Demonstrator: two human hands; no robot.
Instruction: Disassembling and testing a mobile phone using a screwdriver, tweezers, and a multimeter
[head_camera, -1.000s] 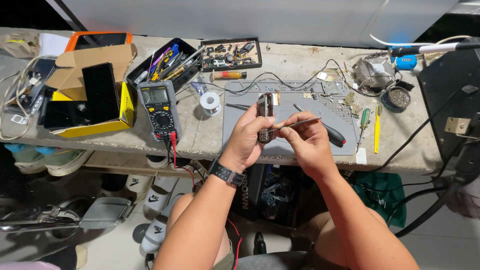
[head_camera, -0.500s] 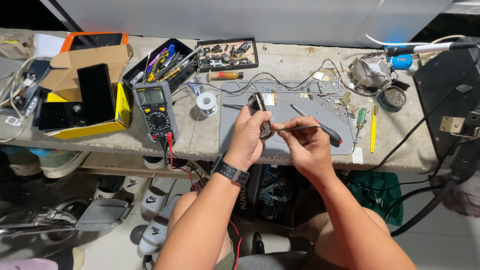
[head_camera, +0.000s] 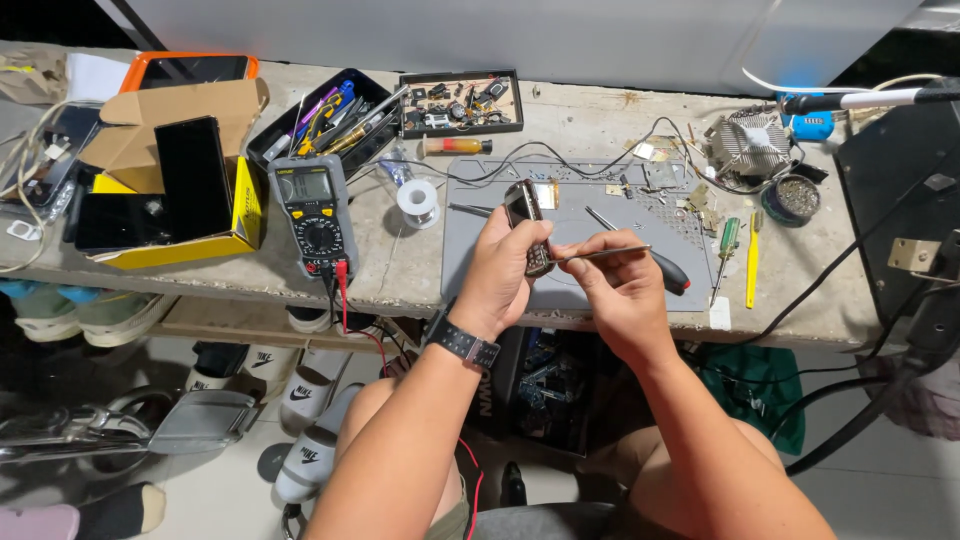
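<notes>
1. The left hand was wrapped around a small dark phone, fingers closed on its body and holding it up above the grey work mat, clear of the tabletop.
2. The phone's long axis ran roughly away from the person, tilted a little, its lower end tucked behind the left thumb.
3. The right hand pinched a thin metal pry tool, fingers shut tight on it. The tool lay almost level, its long axis running left to right.
4. The key relation: the tool's tip pointed left at the phone's right edge and met it, or sat just beside it; actual contact was too small to tell. So tool and phone stood nearly at right angles.
5. The left hand was on the phone; the right reached it only through the tool.
6. Around them: a multimeter with red lead lay left of the mat, a solder spool sat near it, and a black-and-red screwdriver rested on the mat behind the right hand.
7. A parts tray sat well back on the tabletop.
</notes>
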